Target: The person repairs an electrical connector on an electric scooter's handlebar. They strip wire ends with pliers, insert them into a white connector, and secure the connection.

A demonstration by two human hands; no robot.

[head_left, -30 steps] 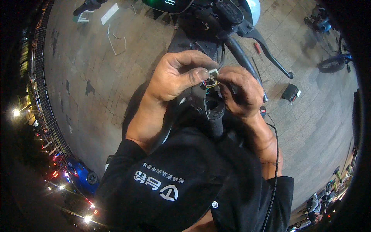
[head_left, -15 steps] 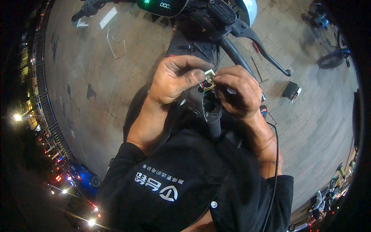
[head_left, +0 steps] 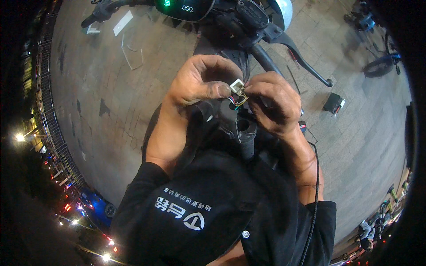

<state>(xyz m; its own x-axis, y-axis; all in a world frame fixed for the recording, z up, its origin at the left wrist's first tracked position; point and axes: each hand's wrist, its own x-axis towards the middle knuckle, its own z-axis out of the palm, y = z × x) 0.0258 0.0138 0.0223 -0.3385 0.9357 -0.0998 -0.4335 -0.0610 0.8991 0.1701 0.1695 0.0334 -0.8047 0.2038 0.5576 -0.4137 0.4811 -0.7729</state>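
1. I see the left hand [head_left: 195, 84] with thumb and forefinger clamped on a small white connector [head_left: 237, 87], its open side facing up.
2. The right hand [head_left: 275, 102] comes in from the other side, fingertips drawn together at the connector's right edge; I cannot tell whether a wire or a corner of the housing is between them.
3. So the connector sits right between the two sets of fingers, slightly tilted, with thin coloured wires [head_left: 240, 103] curving out just beneath the fingertips.
4. Directly below the fingers, toward the person's body, there is a dark curved housing [head_left: 228, 117], and beside it a black grip [head_left: 247, 148] with a round hollow collar.
5. Beyond the fingers are the scooter's lit display [head_left: 184, 9], up and to the left, and the black brake lever [head_left: 306, 62], up and to the right.
6. Well to the right of the right fingers, a small black box [head_left: 333, 103] rests on the pavement [head_left: 355, 146].
7. Far off to the upper left of the left fingers, a flat white panel [head_left: 123, 23] lies on the ground.
8. Below the right fingers, a thin black cable [head_left: 316, 190] runs down past the forearm.
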